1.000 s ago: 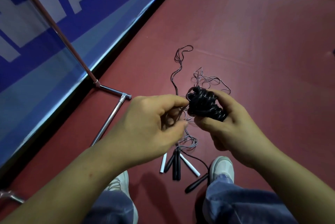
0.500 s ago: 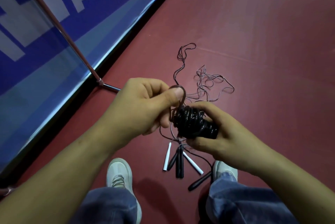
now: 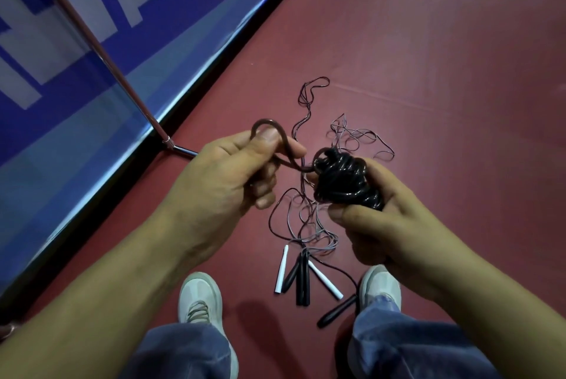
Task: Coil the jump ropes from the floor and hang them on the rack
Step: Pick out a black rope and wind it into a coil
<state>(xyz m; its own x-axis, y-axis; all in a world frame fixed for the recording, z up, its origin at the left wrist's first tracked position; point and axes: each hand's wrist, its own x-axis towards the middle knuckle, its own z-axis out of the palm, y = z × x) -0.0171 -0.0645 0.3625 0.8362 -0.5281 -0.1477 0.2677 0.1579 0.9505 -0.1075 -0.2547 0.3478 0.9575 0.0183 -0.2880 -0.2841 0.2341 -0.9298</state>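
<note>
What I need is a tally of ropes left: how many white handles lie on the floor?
2. One white handle lies left of the black handles; the other lies right of them. Others may be hidden.

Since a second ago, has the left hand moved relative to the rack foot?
Yes. The left hand, pinching the jump rope, has shifted up-frame and left toward the rack foot joint, now covering floor bar that showed before.

Blue jeans point(image 3: 183, 351), pale grey sneakers point(image 3: 199, 297)
</note>
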